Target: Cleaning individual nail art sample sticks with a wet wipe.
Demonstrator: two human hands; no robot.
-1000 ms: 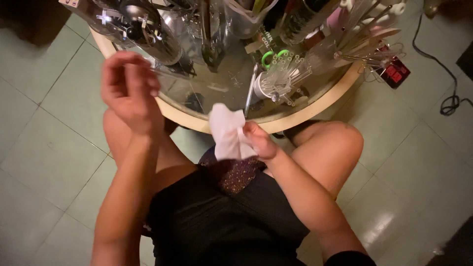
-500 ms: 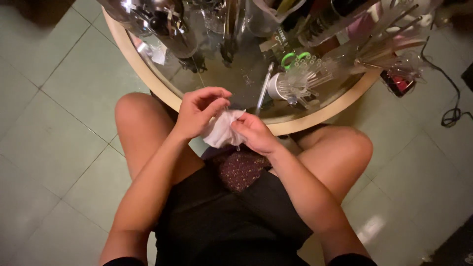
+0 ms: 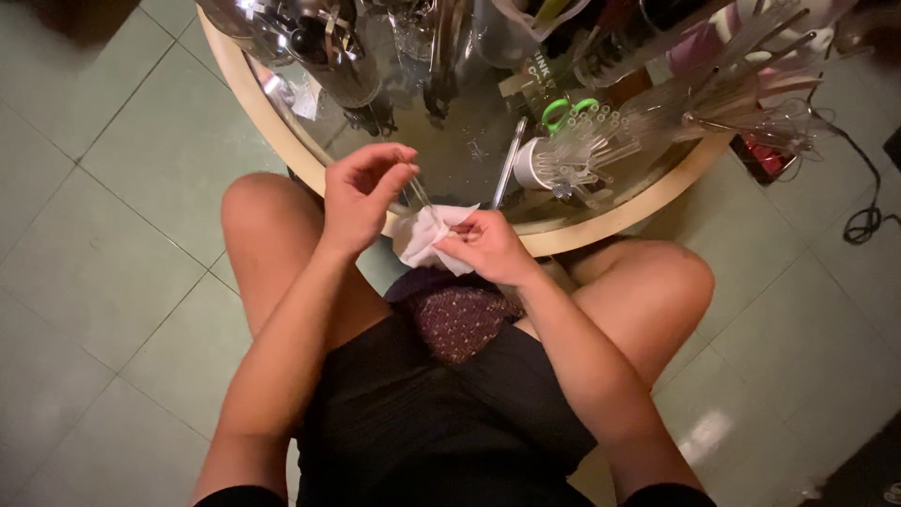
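Round glass table at 12 o'clock, crowded: your left hand pinches a thin glass rod, your right hand grips the white tissue around it; hard wiping could snap it.

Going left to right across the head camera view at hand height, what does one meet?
Left hand → thin clear rod pinched in it → white tissue → right hand → white cup of clear tubes on the round glass table.

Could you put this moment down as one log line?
left hand: pinches thin clear rod | right hand: holds white tissue around rod's lower end | place: over round glass table
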